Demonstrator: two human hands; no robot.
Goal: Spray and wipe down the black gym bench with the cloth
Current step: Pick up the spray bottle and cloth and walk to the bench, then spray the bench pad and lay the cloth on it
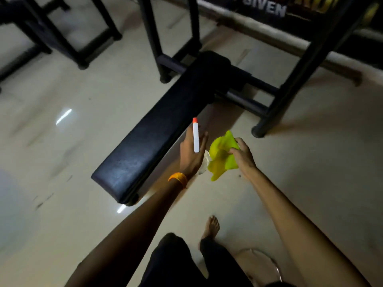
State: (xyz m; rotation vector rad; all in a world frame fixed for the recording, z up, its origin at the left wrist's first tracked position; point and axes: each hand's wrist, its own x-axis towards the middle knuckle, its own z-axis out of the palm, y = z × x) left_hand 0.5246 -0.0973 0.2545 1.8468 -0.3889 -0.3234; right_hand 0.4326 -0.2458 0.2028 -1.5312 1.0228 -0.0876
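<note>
— Pale glossy floor tiles point(62, 141) fill most of the view, with streaks of reflected light on them. What sits at the far left?

— Black metal frames of gym equipment point(62, 38), their legs standing on the tiles at the upper left. Moving right, the black gym bench point(157, 129) runs on a diagonal from its near end at lower left up toward the dark rack uprights point(300, 65) at upper right.

— And the hands?

— Both are just right of the bench's near half, above the floor and not over the pad. The left hand point(191, 154), with an orange bangle point(178, 179) on the wrist, is wrapped around a spray bottle point(195, 135); the white nozzle with its orange tip points away from the person, and a bit of the clear body shows below the palm. The fingers are curled on it, though I cannot tell whether one presses the trigger.

— The cloth?

— The yellow-green cloth point(222, 156) hangs bunched between the two hands, touching neither bench nor floor. The right hand point(243, 156) pinches its right edge, fingers closed on the fabric.

— Anything further right or lower?

— A banner with blurred lettering point(267, 7) runs along the wall at the top. At the bottom, dark trousers and a bare foot point(211, 226) on the tiles, with a curved metal tube point(275, 266) beside them.
</note>
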